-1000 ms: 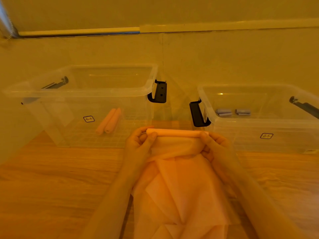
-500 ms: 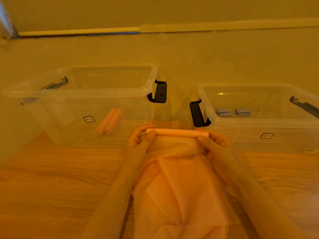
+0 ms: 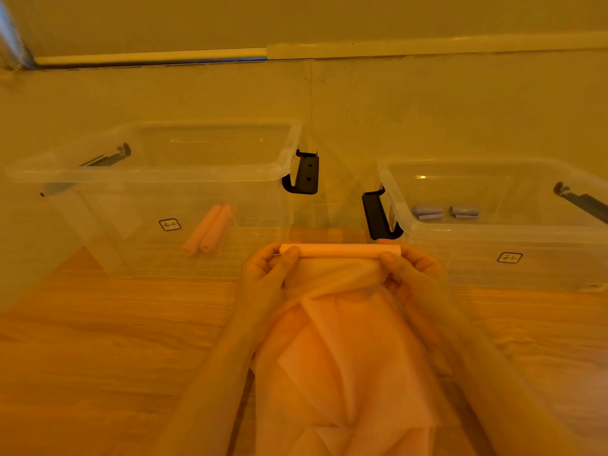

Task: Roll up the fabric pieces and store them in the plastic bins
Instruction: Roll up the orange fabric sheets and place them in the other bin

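A pink fabric piece (image 3: 345, 366) hangs loose between my forearms, its top edge wound into a tight roll (image 3: 340, 251). My left hand (image 3: 266, 271) pinches the roll's left end and my right hand (image 3: 411, 269) pinches its right end. The left clear plastic bin (image 3: 158, 174) holds two pink fabric rolls (image 3: 209, 232) on its floor. The right clear bin (image 3: 493, 235) holds two grey-blue rolls (image 3: 445, 212). The rolled edge sits just in front of the gap between both bins.
Both bins stand on a wooden floor (image 3: 98, 350) against a pale wall. Black latch handles (image 3: 304, 174) stick out from the left bin and from the right bin (image 3: 378, 215) into the gap. Another latch (image 3: 582, 202) lies at the far right.
The roll has turned a little further and grown slightly longer to the right; both hands shifted their fingers along it. The bins and their contents have stayed put.
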`<move>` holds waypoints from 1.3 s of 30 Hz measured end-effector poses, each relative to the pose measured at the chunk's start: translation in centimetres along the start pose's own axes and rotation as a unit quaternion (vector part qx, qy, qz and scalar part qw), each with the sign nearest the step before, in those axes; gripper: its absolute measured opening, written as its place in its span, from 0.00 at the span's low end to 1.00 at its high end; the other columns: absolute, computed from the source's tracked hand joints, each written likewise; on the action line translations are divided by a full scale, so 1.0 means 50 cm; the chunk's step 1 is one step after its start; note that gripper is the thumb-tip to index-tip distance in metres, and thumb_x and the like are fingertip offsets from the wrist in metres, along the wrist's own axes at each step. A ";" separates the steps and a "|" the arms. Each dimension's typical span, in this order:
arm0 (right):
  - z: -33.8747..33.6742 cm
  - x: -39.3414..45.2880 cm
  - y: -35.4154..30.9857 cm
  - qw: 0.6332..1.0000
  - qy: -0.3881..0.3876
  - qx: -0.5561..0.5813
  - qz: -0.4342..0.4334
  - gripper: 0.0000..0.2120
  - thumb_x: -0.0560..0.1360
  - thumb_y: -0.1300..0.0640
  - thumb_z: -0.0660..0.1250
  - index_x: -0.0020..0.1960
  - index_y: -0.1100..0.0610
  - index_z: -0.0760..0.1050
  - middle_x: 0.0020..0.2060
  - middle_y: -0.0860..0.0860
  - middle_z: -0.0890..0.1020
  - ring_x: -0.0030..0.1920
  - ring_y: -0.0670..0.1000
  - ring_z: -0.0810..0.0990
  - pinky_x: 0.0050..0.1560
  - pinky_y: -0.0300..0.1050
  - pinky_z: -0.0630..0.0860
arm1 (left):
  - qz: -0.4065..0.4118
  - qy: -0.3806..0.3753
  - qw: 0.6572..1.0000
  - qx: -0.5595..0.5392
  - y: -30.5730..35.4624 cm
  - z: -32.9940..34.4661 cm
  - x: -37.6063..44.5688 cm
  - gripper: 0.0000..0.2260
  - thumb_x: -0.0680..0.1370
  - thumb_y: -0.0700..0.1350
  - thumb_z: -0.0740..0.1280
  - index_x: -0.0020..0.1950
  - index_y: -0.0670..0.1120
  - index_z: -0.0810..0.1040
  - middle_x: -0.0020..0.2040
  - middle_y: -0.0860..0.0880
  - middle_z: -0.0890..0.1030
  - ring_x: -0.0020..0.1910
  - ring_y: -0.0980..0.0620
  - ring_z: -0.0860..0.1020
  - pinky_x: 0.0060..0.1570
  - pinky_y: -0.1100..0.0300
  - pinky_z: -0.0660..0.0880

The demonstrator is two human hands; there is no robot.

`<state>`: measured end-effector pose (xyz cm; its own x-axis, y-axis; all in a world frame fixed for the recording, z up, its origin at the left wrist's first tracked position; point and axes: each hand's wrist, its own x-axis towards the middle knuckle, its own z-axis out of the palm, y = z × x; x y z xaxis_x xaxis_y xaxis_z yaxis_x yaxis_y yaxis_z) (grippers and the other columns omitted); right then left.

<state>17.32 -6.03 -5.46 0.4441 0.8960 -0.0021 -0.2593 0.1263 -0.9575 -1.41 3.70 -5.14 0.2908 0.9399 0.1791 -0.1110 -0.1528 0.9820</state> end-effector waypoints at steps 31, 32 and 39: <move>0.009 -0.001 0.011 0.993 0.034 -0.114 -0.018 0.09 0.73 0.44 0.64 0.51 0.43 0.79 0.48 0.47 0.82 0.51 0.52 0.80 0.45 0.50 0.79 | -0.005 -0.001 1.000 0.019 -0.011 0.001 0.005 0.04 0.78 0.47 0.64 0.49 0.54 0.79 0.46 0.49 0.80 0.41 0.53 0.77 0.35 0.57 0.74; 0.010 -0.001 0.009 0.993 0.036 -0.114 -0.017 0.11 0.71 0.43 0.65 0.50 0.44 0.79 0.48 0.48 0.82 0.50 0.53 0.80 0.46 0.51 0.80 | -0.002 -0.002 1.000 0.024 -0.012 0.000 0.005 0.04 0.78 0.47 0.64 0.48 0.54 0.79 0.45 0.50 0.80 0.41 0.54 0.77 0.35 0.59 0.73; 0.002 0.007 0.011 0.994 0.053 -0.092 -0.007 0.17 0.67 0.44 0.69 0.55 0.45 0.79 0.52 0.50 0.82 0.53 0.56 0.81 0.51 0.62 0.79 | -0.012 -0.026 0.999 0.031 -0.015 0.001 0.006 0.07 0.78 0.47 0.65 0.54 0.57 0.77 0.54 0.47 0.79 0.49 0.48 0.78 0.39 0.58 0.74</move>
<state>17.26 -5.61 -5.98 0.5378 0.8430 -0.0092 -0.0955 0.0501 -0.9942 -1.18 4.10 -5.80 0.3425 0.9263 0.1569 -0.0452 -0.1505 0.9876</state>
